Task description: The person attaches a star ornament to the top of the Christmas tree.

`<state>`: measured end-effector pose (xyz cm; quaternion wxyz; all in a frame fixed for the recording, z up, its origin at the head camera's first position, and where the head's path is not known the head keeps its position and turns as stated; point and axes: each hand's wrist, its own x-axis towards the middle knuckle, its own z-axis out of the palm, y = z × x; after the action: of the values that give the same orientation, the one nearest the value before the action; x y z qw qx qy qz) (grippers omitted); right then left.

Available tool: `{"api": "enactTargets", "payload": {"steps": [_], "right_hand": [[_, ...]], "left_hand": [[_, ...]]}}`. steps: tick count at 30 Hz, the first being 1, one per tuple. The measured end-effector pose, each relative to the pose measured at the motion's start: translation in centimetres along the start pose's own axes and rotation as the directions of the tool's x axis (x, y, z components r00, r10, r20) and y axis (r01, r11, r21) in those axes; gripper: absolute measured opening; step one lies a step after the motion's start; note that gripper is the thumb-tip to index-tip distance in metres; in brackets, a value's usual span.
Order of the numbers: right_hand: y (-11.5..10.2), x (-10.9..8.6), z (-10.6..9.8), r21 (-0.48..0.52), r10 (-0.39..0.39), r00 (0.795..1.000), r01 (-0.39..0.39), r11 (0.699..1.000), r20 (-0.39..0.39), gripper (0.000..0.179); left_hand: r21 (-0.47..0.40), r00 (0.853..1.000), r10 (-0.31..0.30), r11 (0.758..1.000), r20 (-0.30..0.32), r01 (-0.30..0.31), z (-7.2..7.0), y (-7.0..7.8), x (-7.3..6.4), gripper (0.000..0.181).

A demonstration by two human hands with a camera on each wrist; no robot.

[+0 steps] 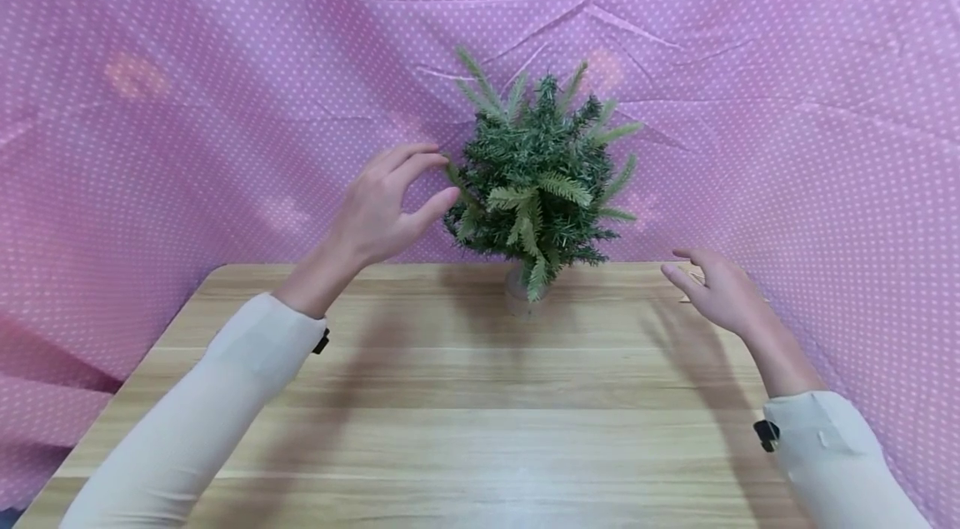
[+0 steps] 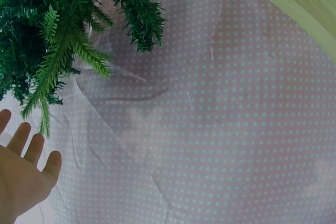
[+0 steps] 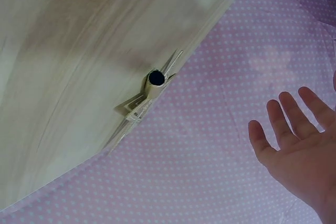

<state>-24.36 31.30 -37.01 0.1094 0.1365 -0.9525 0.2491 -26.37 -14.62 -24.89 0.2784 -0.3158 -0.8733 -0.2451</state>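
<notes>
A small artificial Christmas tree [image 1: 543, 162] stands at the back of the table, dark green with lighter sprigs, in a clear round base [image 1: 519, 296]. At its left side is my left hand [image 1: 386, 204], thumb and fingers apart, fingertips right at a light green sprig. In the left wrist view the fingers of this hand spread just below the hanging sprigs [image 2: 47, 72]. My right hand [image 1: 716, 291] hovers over the back right of the table, fingers relaxed and holding nothing. Near it, at the table edge, lies a gold star-shaped ornament [image 3: 137, 113] with a short hollow tube.
The wooden table [image 1: 465, 429] has a rounded back left corner. Pink dotted cloth [image 1: 787, 79] hangs behind it and along both sides. Small black devices [image 1: 767, 435] sit at the cuffs of both white sleeves [image 1: 187, 404].
</notes>
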Motion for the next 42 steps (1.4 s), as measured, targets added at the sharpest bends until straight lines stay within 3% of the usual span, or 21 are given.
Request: {"api": "enactTargets", "payload": {"steps": [9,24,42], "right_hand": [[1.1,0.0,0.1,0.034,0.017,0.999,-0.018,0.999,0.031,0.058],[3.0,-0.5,0.0,0.037,0.085,0.992,-0.089,0.995,0.09,0.064],[5.6,-1.3,0.1,0.054,0.059,0.994,-0.064,0.996,0.088,0.061]], "left_hand": [[-0.001,1.0,0.018,1.0,0.015,-0.018,-0.4,0.2,0.4,0.052],[-0.032,0.999,0.043,0.999,0.009,-0.042,0.4,1.2,2.2,0.054],[-0.014,0.997,0.033,0.999,0.069,-0.033,0.8,2.2,3.8,0.057]]}}
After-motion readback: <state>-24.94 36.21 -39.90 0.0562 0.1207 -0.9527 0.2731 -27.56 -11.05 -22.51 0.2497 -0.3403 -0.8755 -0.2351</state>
